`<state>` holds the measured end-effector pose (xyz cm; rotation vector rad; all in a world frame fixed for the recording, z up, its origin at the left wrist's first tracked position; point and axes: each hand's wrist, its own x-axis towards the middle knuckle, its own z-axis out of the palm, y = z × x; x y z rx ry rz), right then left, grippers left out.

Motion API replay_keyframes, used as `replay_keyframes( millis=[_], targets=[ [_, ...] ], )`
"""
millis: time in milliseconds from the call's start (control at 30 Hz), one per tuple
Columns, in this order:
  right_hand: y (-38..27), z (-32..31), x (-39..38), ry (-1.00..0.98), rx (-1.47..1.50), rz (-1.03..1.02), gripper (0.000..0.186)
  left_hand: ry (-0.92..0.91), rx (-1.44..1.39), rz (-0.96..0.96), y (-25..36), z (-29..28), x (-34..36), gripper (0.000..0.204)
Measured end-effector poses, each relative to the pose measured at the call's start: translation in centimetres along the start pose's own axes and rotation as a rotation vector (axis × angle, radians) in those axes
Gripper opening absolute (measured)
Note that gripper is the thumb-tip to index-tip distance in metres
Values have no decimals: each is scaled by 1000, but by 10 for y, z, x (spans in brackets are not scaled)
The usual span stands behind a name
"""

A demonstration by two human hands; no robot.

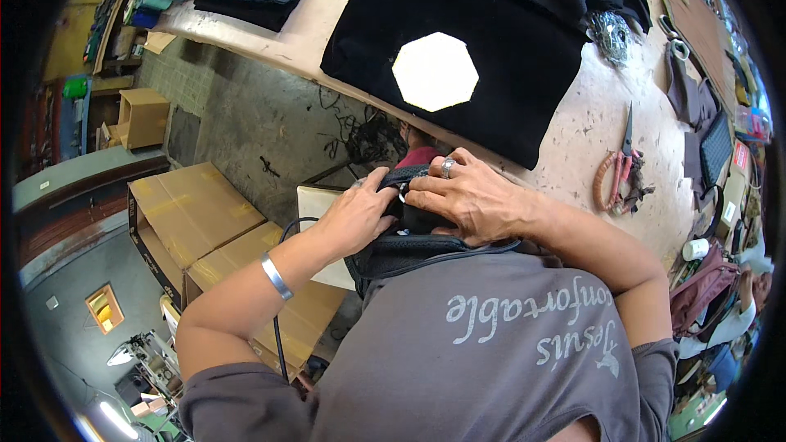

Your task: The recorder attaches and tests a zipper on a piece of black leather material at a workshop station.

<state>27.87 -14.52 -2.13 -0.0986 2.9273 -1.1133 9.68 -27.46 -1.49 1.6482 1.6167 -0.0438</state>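
Against my body, just below the table's edge, sits a black bag point(409, 252) with dark cords and piped edges. My left hand point(360, 211) is closed on the left side of its opening, the fingertips partly hidden in the black material. My right hand point(471, 200), with a ring on one finger, lies over the opening from the other side. Its fingers are bent down into the bag and closed on the black material near a small shiny bit; what exactly they pinch is hidden. A metal cuff circles my left wrist.
Ahead, a pale worktable point(565, 143) carries folded black cloth point(508, 49) with a white octagonal piece point(435, 72) on top. Red-handled scissors point(626, 155) lie to the right. Cardboard boxes point(196, 213) stand on the left, and tangled dark scraps point(368, 135) lie on the floor.
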Motion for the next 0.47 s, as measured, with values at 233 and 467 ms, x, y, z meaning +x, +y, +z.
replay_keyframes(
  millis=[233,467],
  targets=[
    [2,-1,3,58,60,-117,34,131,-25,66,6,2,-11,30],
    [3,3,11,27,36,-62,35,81,-195,-4,1,5,-7,30]
  ],
)
